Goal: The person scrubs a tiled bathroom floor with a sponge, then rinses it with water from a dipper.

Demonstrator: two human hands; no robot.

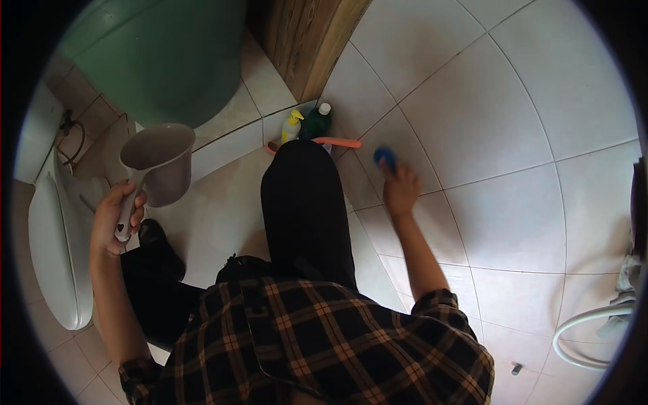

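Note:
My left hand (108, 219) is closed around the handle of a grey-brown plastic water dipper (172, 172), held up at the left with its opening tilted toward me. The inside of the dipper is too dark to tell whether it has water. Against the white tiled wall (493, 101) on the right, my right hand (403, 192) grips a small blue scrubber (385, 156). The fingers partly cover the scrubber, so its exact kind does not show.
A large green tub (162, 61) stands at the upper left on a tiled ledge. In the corner beyond my knee are a yellow-topped pump bottle (291, 126), a dark green bottle (316, 121) and a pink handle (341, 142). The white toilet (57, 250) is at my left.

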